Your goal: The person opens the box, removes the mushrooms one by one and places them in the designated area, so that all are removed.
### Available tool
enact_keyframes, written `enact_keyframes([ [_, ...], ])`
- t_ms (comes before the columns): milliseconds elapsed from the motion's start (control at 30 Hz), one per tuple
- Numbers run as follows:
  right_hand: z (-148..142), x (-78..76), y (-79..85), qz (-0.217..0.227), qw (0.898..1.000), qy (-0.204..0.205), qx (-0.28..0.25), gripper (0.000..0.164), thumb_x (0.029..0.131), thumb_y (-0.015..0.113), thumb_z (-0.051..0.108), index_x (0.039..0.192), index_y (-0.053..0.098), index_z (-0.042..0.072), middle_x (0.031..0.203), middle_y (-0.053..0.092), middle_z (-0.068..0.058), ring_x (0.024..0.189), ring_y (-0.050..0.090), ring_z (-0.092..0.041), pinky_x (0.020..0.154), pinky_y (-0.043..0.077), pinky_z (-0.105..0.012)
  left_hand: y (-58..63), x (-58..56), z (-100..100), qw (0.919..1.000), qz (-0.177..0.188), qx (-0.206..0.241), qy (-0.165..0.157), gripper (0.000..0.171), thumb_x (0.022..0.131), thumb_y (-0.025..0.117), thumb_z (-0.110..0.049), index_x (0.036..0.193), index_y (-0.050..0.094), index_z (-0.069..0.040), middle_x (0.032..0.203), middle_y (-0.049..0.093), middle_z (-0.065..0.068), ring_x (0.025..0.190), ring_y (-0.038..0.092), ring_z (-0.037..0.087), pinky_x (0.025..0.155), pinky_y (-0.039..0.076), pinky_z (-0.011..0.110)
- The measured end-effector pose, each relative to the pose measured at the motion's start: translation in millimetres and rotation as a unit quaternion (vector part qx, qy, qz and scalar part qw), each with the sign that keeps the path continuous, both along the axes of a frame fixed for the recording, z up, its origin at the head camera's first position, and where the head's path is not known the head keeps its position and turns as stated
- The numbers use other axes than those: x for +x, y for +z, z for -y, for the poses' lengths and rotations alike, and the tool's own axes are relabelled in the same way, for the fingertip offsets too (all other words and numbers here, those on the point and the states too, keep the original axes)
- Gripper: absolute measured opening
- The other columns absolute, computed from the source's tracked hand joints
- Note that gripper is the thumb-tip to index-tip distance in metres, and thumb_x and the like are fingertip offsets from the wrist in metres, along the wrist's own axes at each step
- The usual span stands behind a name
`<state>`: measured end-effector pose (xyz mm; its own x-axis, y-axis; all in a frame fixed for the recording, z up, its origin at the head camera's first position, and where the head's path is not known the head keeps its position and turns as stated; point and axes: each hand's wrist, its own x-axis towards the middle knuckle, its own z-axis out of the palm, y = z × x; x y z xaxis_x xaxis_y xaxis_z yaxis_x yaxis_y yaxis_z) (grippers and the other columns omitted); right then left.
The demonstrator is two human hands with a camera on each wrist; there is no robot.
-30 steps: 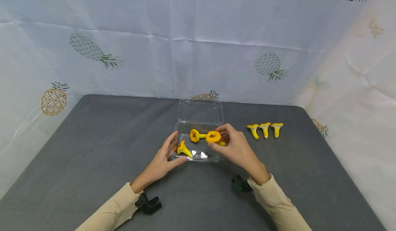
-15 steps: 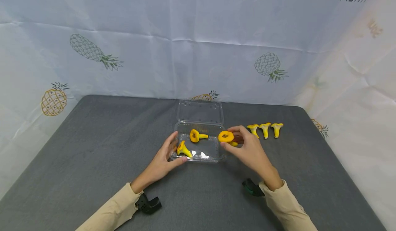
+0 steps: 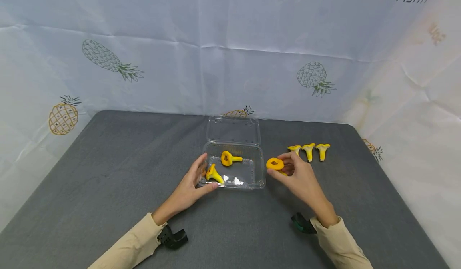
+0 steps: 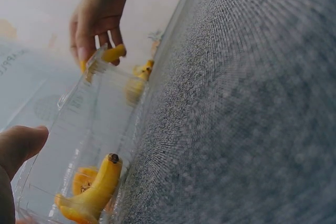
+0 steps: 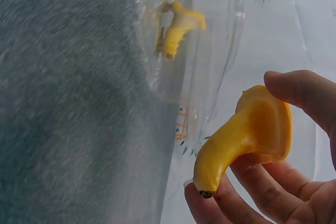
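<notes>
In the head view my right hand (image 3: 300,179) pinches a yellow chanterelle mushroom (image 3: 275,163) by its cap, just right of a clear plastic clamshell box (image 3: 264,169). The right wrist view shows this mushroom's curved stem (image 5: 220,153), thumb on one side of the cap and fingers under it. My left hand (image 3: 185,185) holds the box at its left side, thumb at the front rim. Inside the box lie two chanterelles, one (image 3: 227,158) on its side toward the back and another (image 3: 213,173) by my left fingers. The box lid (image 3: 233,129) lies back, raised.
Three more chanterelles lie in a row on the grey table (image 3: 144,153) at the right: the left one (image 3: 294,148) partly behind my right hand, then a middle one (image 3: 308,151) and a right one (image 3: 322,151). A pineapple-print cloth (image 3: 230,77) hangs behind the table.
My right hand has moved right with its chanterelle, from over the box to beyond its right rim. My left hand, the box and the other mushrooms have stayed in place.
</notes>
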<state>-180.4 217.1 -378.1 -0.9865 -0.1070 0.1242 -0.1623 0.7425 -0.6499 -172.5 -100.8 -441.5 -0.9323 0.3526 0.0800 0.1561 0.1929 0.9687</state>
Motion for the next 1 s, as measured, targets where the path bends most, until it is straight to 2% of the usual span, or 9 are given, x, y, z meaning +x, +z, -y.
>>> enact_keyframes([
  [400,-18.0,-7.0,-7.9,0.003,1.0,-0.005,0.001,0.047,0.087,0.077,0.03,0.12,0.059,0.002,0.11,0.071,-0.018,0.092,0.069,-0.027,0.077,0.06,-0.039,1.3,0.5,0.0,1.0,0.003,0.003,-0.003,0.092,0.094,0.07,-0.024,0.16,0.006,-0.012,0.168,0.006,0.012,0.154,0.014,0.038,0.122,0.019,0.059],
  [767,-32.6,-12.9,-13.0,0.033,0.999,-0.014,0.014,0.051,0.089,0.075,0.035,0.126,0.061,0.003,0.118,0.068,-0.02,0.098,0.069,-0.032,0.08,0.06,-0.043,1.5,0.0,-0.1,1.0,0.005,0.002,-0.003,0.092,0.094,0.07,-0.024,0.16,0.006,-0.012,0.168,0.006,0.011,0.154,0.014,0.037,0.122,0.019,0.059],
  [1000,-44.3,-18.0,-15.1,0.057,0.998,-0.015,0.029,0.053,0.09,0.074,0.036,0.128,0.06,0.002,0.115,0.069,-0.02,0.097,0.069,-0.031,0.075,0.059,-0.036,0.9,-0.4,-0.1,1.0,0.003,0.005,-0.006,0.092,0.094,0.069,-0.023,0.16,0.006,-0.012,0.168,0.005,0.012,0.154,0.013,0.037,0.122,0.018,0.059],
])
